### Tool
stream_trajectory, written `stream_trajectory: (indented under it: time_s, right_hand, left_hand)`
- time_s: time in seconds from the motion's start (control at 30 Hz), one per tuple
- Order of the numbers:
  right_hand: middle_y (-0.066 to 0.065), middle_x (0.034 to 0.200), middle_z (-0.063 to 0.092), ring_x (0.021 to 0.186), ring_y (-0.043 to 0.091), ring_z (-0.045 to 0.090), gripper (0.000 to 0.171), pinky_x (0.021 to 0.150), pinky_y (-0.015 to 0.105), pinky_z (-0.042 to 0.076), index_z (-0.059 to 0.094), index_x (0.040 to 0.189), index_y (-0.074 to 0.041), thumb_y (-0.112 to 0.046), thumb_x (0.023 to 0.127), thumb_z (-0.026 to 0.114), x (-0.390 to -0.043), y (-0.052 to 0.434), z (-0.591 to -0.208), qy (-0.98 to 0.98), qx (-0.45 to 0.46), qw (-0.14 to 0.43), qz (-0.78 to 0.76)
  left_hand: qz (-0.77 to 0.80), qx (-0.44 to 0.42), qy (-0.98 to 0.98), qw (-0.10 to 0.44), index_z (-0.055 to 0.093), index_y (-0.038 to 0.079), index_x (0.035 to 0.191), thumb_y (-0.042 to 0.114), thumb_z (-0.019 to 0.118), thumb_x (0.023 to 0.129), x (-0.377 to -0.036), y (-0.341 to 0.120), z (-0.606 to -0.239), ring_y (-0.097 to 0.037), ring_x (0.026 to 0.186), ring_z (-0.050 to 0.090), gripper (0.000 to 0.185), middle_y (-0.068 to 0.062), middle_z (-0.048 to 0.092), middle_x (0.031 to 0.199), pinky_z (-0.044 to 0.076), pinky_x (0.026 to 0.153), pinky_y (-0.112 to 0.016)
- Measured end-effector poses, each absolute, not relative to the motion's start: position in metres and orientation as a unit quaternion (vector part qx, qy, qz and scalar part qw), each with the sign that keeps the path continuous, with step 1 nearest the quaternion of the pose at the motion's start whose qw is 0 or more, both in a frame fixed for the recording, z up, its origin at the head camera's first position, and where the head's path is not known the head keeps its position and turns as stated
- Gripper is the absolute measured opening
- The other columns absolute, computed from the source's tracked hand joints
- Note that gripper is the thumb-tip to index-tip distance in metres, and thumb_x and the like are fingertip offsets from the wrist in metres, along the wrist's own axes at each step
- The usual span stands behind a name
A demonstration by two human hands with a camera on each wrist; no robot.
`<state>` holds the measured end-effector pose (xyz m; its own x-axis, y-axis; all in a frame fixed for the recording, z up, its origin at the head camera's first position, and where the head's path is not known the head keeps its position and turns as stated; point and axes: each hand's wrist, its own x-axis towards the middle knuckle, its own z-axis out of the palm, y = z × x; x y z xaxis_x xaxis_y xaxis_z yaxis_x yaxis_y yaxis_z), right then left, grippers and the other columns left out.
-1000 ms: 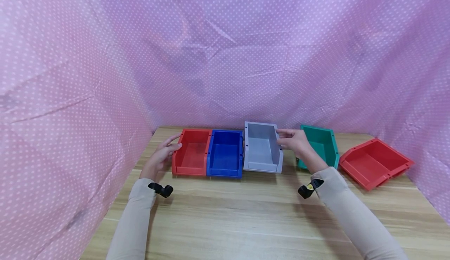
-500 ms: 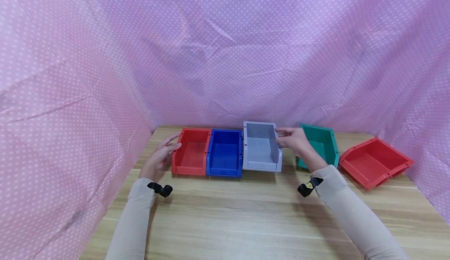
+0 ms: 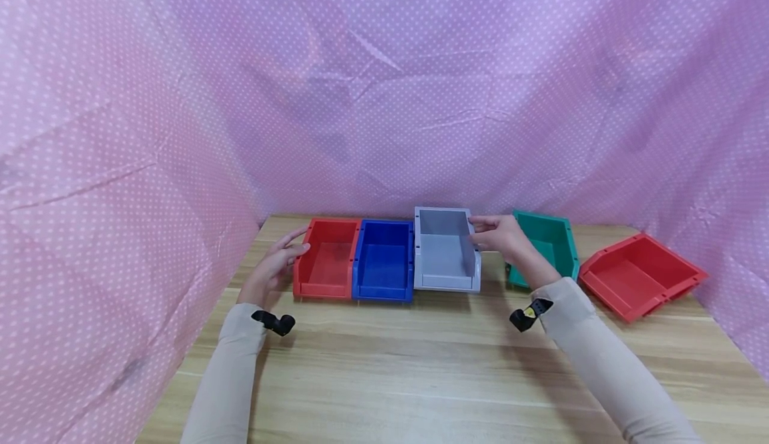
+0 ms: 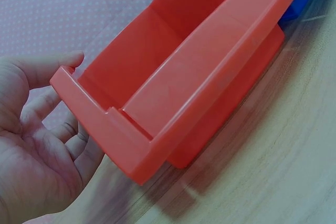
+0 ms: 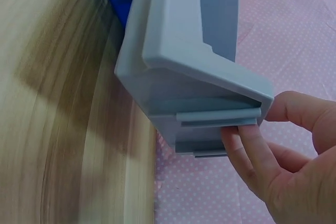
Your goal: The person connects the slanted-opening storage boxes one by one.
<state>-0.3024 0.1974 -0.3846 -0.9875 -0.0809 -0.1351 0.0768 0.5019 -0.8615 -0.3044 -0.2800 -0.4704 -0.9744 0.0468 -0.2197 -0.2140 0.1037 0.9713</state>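
At the left of a row of plastic storage bins, my left hand (image 3: 276, 267) holds the red bin (image 3: 327, 260), thumb over its rim and fingers along its outer side. A blue bin (image 3: 384, 260) stands against that red one. My right hand (image 3: 503, 238) grips a grey bin (image 3: 444, 254) by its right side; in the right wrist view the fingers (image 5: 252, 150) reach under the side ledge. This grey bin sits slightly higher than the blue bin, overlapping its right edge in the head view, and its underside shows tilted in the right wrist view.
Beyond my right hand stands a green bin (image 3: 549, 247), partly hidden by the wrist. Another red bin (image 3: 643, 276) lies turned at an angle on the far right. A polka-dot cloth (image 3: 384, 97) hangs behind and beside the wooden table (image 3: 384, 370).
The grey bin and my right hand have shifted very slightly left toward the blue bin. My left hand stays on the red bin.
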Motion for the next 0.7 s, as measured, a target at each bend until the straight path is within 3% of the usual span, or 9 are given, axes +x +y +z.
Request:
stream_trajectory:
  time_s: [0.23,0.37,0.6,0.7]
  right_hand:
    - [0.029,0.141,0.055,0.120,0.034,0.064,0.059,0.099,0.042,0.055,0.048,0.150,-0.002,-0.008,0.096,0.069,-0.308,0.205,-0.383,0.858,-0.031,0.110,-0.501]
    - [0.030,0.143,0.054,0.119,0.032,0.065,0.061,0.100,0.043,0.055,0.045,0.151,0.000,-0.005,0.096,0.068,-0.310,0.208,-0.381,0.849,-0.046,0.129,-0.510]
    - [0.031,0.146,0.051,0.116,0.029,0.067,0.063,0.105,0.050,0.051,0.041,0.153,0.002,-0.006,0.096,0.067,-0.316,0.215,-0.374,0.842,-0.077,0.176,-0.504]
    - [0.032,0.143,0.053,0.117,0.030,0.068,0.062,0.104,0.048,0.052,0.040,0.153,0.004,-0.009,0.098,0.066,-0.318,0.219,-0.367,0.845,-0.091,0.198,-0.488]
  left_hand:
    - [0.667,-0.053,0.737,0.097,0.035,0.025,0.160,0.027,0.062,0.103,-0.304,-0.282,-0.470,-0.009,0.100,0.065,0.063,-0.007,0.058,0.135,0.057,0.085,-0.022]
    - [0.668,-0.048,0.736,0.097,0.035,0.025,0.160,0.026,0.061,0.103,-0.304,-0.281,-0.470,-0.011,0.103,0.064,0.063,-0.012,0.056,0.140,0.057,0.086,-0.023]
    - [0.671,-0.054,0.733,0.098,0.036,0.026,0.159,0.025,0.061,0.103,-0.304,-0.280,-0.470,-0.010,0.099,0.064,0.062,-0.007,0.058,0.133,0.057,0.084,-0.024]
    - [0.675,-0.053,0.729,0.100,0.036,0.025,0.159,0.024,0.061,0.103,-0.303,-0.280,-0.470,-0.010,0.100,0.064,0.062,-0.009,0.057,0.136,0.057,0.084,-0.023]
